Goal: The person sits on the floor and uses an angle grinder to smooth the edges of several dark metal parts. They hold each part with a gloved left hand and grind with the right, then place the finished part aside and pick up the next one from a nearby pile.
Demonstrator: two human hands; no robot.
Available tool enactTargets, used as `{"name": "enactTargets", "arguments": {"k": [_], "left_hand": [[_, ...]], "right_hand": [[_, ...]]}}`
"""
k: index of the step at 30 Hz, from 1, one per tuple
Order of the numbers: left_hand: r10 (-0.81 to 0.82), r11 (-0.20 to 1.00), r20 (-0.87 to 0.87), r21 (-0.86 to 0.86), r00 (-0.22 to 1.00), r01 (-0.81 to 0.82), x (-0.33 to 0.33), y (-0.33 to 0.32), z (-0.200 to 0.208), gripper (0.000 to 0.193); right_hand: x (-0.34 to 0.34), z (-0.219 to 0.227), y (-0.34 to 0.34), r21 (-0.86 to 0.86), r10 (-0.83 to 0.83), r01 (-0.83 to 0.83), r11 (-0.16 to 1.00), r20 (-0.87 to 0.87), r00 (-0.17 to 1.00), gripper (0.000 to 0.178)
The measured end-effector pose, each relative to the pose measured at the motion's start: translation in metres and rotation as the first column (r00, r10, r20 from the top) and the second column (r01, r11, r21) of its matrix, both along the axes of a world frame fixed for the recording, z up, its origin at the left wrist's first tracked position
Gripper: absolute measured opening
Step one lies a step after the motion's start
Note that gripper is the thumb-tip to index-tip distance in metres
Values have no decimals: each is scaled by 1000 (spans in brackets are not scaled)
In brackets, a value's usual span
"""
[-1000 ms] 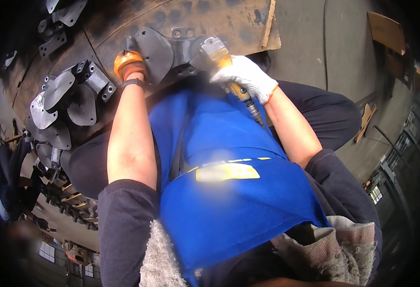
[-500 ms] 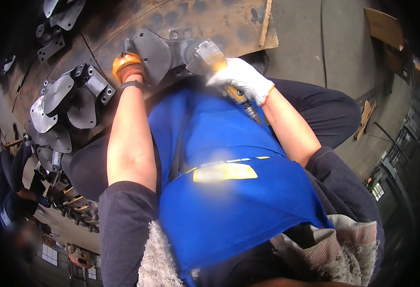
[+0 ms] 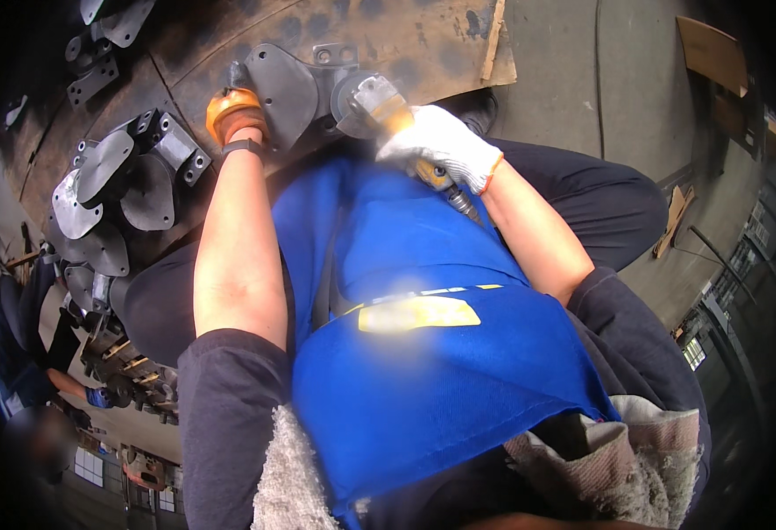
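A dark grey metal bracket [image 3: 283, 99] with a wide rounded plate lies on the wooden-looking work surface before me. My left hand [image 3: 236, 117], in an orange-coated glove, is closed round a short dark stub at the bracket's left side. The fingers' far side is hidden. In a white knitted glove, my right hand [image 3: 445, 146] grips a yellow and silver angle grinder [image 3: 392, 110], its hose fitting pointing back toward my lap. The grinder's disc [image 3: 349, 99] sits over the bracket's right part, by a flat lug with holes; whether it touches the metal, I cannot tell.
Several similar metal brackets [image 3: 109, 177] are heaped to the left, and more [image 3: 96, 57] lie at the far left. A wooden strip [image 3: 494, 40] rests near the surface's right edge. A person [image 3: 30, 336] works at the lower left. Cardboard [image 3: 713, 55] stands far right.
The grinder has shifted slightly left along the bracket. My left hand keeps its hold on the stub. At the lower left, the other person's blue-gloved hand has moved.
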State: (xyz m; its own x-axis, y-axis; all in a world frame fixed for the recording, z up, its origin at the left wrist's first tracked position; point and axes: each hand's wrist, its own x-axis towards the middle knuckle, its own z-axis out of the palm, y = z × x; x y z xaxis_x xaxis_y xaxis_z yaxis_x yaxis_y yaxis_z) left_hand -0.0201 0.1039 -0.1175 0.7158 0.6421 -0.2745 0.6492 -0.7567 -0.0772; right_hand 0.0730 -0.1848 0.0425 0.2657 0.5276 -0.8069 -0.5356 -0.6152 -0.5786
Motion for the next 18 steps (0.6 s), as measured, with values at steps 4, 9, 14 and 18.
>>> {"name": "enactTargets", "arguments": {"k": [4,9,14,18], "left_hand": [[188,963,-49,-186,981,-194,9,-4,14,61],[-106,993,-139,41,985,113,0,-1,4,28],[79,996,28,-45,996,-77,-6,6,-21,29],[361,902,-5,-251,932,-351,9,-3,8,54]], "right_hand": [[-2,1,-3,10,24,-24,1000,0,1000,23],[3,10,9,17,-10,10,1000,-16,1000,22],[3,-2,0,26,-36,37,999,-62,997,21],[-8,2,-3,55,17,-19,998,36,999,24]]}}
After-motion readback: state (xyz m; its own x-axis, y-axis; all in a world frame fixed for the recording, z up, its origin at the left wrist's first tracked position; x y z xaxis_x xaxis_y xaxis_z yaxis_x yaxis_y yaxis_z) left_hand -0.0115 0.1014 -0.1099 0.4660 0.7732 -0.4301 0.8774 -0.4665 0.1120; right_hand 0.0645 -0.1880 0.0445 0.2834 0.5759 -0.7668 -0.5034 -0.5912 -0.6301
